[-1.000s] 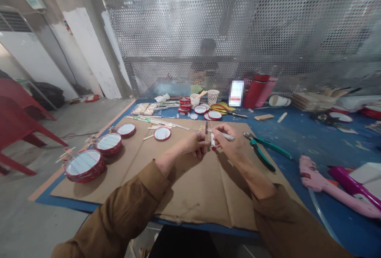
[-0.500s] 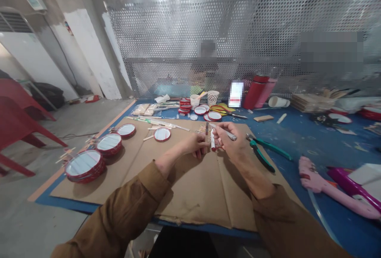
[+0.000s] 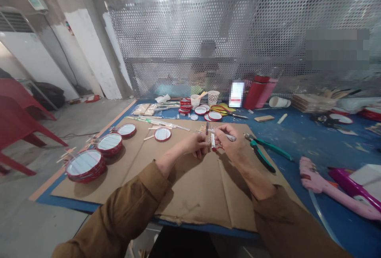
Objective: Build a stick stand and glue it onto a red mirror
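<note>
My right hand (image 3: pixel 228 139) is closed in a pinch around a light grey pen-shaped tool (image 3: pixel 230 137), its tip pointing left. Facing it, my left hand (image 3: pixel 199 145) has its fingers pressed together at a narrow dark-ended strip (image 3: pixel 207 129); what they grip is mostly hidden. Between the hands is a small white tube with a red end (image 3: pixel 213 143). Small patterned pieces (image 3: pixel 203 128) lie just beyond the left fingers. Both hands are low over a cardboard sheet (image 3: pixel 190 194).
Three red-rimmed round tins (image 3: pixel 85 163) line the left side, and a red-rimmed lid (image 3: pixel 162 134) lies nearer the middle. Green-handled pliers (image 3: pixel 262 155) and a pink glue gun (image 3: pixel 315 178) are at right. Paper cups (image 3: pixel 213 98), a phone (image 3: pixel 236 94) and a red bottle (image 3: pixel 256 92) stand behind.
The pen-shaped tool has tilted slightly, and my right fingers have shifted a little with it. My left hand stays in place.
</note>
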A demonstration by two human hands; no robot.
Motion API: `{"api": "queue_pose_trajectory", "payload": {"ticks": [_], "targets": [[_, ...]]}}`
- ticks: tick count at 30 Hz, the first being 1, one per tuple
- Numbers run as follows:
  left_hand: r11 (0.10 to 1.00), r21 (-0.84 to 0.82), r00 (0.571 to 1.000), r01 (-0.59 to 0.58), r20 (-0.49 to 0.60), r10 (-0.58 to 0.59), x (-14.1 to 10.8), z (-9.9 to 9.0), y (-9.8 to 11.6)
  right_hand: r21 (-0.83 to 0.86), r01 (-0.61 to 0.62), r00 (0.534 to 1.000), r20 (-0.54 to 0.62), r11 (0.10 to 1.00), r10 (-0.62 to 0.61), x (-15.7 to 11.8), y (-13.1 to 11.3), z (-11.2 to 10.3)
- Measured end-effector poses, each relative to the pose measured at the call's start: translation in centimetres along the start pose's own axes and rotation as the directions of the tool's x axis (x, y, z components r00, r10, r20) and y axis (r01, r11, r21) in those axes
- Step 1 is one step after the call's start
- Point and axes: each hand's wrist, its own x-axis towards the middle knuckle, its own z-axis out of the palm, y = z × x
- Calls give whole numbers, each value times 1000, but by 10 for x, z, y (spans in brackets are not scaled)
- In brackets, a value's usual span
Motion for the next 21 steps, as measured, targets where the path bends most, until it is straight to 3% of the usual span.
{"api": "queue_pose_trajectory", "payload": {"ticks": [7,21], "targets": [[1000,11,1000,-1,-13,1,0,0,1,-98,18,1000,-5,995,-19,0,-2,1],[1000,7,1000,-11,-14,11,0,1,0,-17,17,1000,-6,1000,-18,2,5,0]]}}
